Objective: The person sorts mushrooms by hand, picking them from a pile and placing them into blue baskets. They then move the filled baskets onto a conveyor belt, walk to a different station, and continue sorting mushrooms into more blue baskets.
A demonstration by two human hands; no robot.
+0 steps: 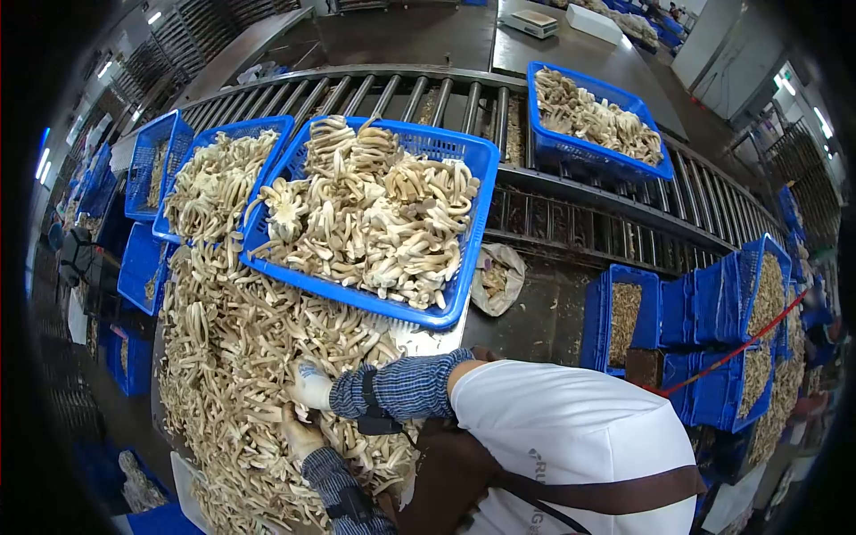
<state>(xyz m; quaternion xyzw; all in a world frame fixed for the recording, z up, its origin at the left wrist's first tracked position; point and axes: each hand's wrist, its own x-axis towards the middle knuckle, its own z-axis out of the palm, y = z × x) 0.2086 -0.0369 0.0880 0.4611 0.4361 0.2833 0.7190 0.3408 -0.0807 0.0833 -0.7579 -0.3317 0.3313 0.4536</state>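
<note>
Room: a processing hall with a roller conveyor (416, 100) crossing behind the work area; a filled blue basket (593, 161) sits on it. Blue crates (713, 303) stand stacked to the right; a whitish bag (510, 272) lies on the wet-looking floor (555, 312). Surface (446, 338): shiny, mostly buried under loose long-stemmed mushrooms (223, 357). A large perforated basket (486, 192), heaped with mushrooms, stands beside the pile. White-gloved right hand (309, 385) and left hand (301, 434) work close together over the pile; cannot tell whether either grip is clamped on a mushroom.
</note>
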